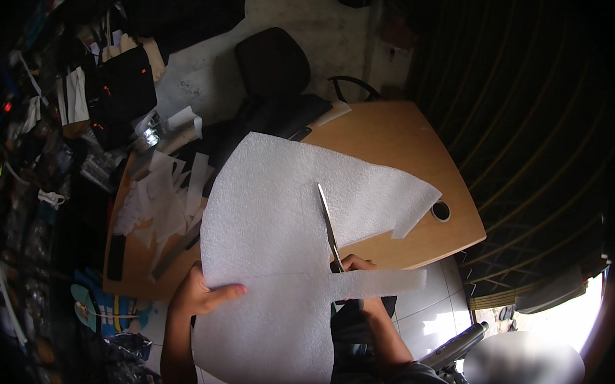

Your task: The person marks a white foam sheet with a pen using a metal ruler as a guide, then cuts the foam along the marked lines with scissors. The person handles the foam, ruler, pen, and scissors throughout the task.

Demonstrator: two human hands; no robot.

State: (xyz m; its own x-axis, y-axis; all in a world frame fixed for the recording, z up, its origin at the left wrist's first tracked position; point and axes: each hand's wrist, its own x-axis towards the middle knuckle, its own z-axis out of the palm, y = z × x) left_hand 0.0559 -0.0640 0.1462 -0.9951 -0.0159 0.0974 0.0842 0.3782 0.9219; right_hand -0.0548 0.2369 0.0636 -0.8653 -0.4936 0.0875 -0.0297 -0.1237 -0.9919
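A large sheet of white packing foam [268, 224] spreads in front of me, over the table and past its near edge. My left hand [210, 294] grips the sheet's left edge, thumb on top and the other fingers hidden underneath. On the right side, my right hand [358, 264] is closed around a pair of scissors [328, 224]. Their long metal blades point away from me over the foam; the handles are mostly hidden. A narrow foam strip [386, 283] juts right from the sheet, across my right hand and wrist.
The wooden table [385, 137] has a round cable hole [441, 211] at its right. White foam scraps [163, 199] pile up on its left, near a dark flat object [116, 258]. A dark chair [272, 61] stands beyond, and a black bag [123, 95] at far left.
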